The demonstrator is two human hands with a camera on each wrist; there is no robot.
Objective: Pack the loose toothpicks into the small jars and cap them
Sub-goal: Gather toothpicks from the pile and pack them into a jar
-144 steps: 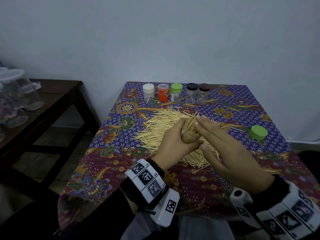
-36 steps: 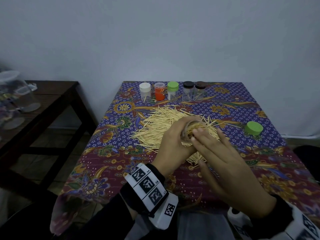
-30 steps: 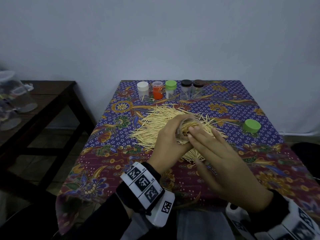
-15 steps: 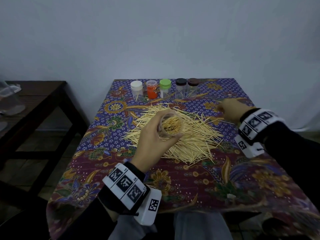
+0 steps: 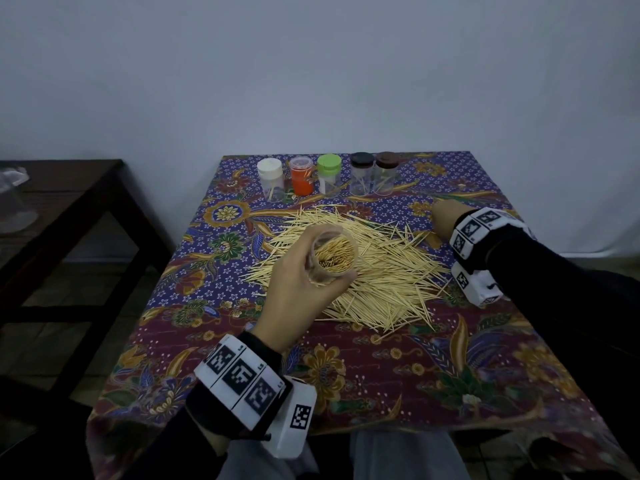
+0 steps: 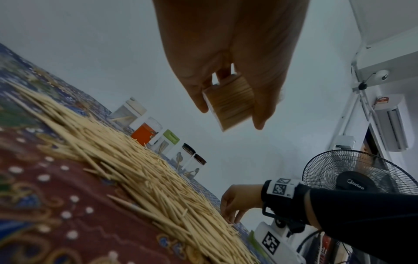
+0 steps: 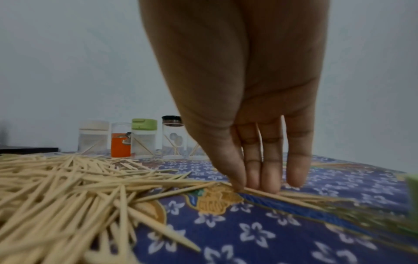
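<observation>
My left hand (image 5: 294, 289) grips a clear uncapped jar (image 5: 334, 259), held above the pile with its mouth toward me and packed with toothpicks. The left wrist view shows the jar (image 6: 230, 101) between thumb and fingers. The loose toothpick pile (image 5: 381, 278) spreads over the middle of the patterned tablecloth (image 5: 381, 375). At the pile's far right edge my right hand (image 5: 441, 220) points straight down. Its fingertips (image 7: 267, 187) and thumb touch a few stray toothpicks (image 7: 294, 196) lying on the cloth. A green cap's edge (image 7: 412, 192) shows just right of that hand; the head view hides it.
Along the table's far edge stand capped jars: white (image 5: 270, 180), orange (image 5: 301, 178), green (image 5: 329, 174), black (image 5: 362, 174) and brown (image 5: 386, 174). A dark wooden side table (image 5: 69, 188) is to the left. A standing fan (image 6: 359, 178) is off the table's right side.
My right hand has left the jar's mouth and swung out to the pile's far right edge, now touching stray toothpicks. The left hand still holds the filled jar.
</observation>
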